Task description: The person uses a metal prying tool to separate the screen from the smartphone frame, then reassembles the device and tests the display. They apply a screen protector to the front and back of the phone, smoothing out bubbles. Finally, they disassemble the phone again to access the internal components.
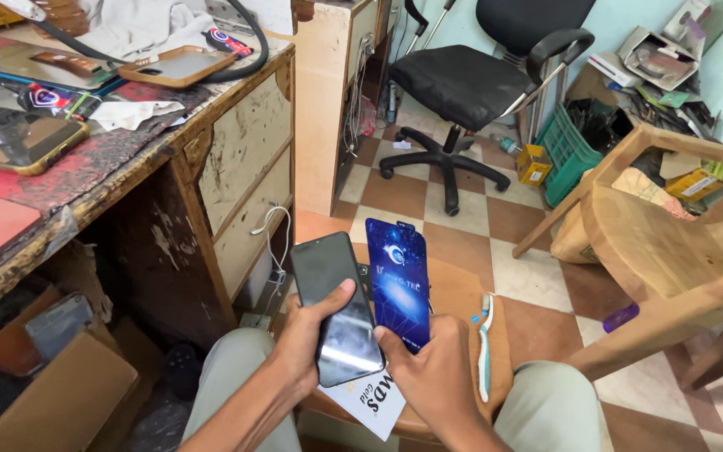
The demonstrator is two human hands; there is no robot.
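Smartphone (pixel 338 305), glossy black slab with rounded corners, gripped in left hand (pixel 303 339), thumb curled across its screen. Just right of the smartphone: flat blue screen-protector packet (pixel 397 283), printed and shiny, pinched upright in right hand (pixel 437 368). Below the smartphone, a white card (pixel 370 402). Further right, toothbrush (pixel 484 347) lying on a wooden stool (pixel 462 293).

Operator's log, body as I see it from the head camera:
- Left hand (pixel 307 339): bare, no glove, ring or watch visible.
- Right hand (pixel 428 368): bare, likewise unadorned.
- Forearms: bare to the frame edge, no sleeves in view.
- Legs: light grey-green trousers, plain cloth, softly creased over both knees.
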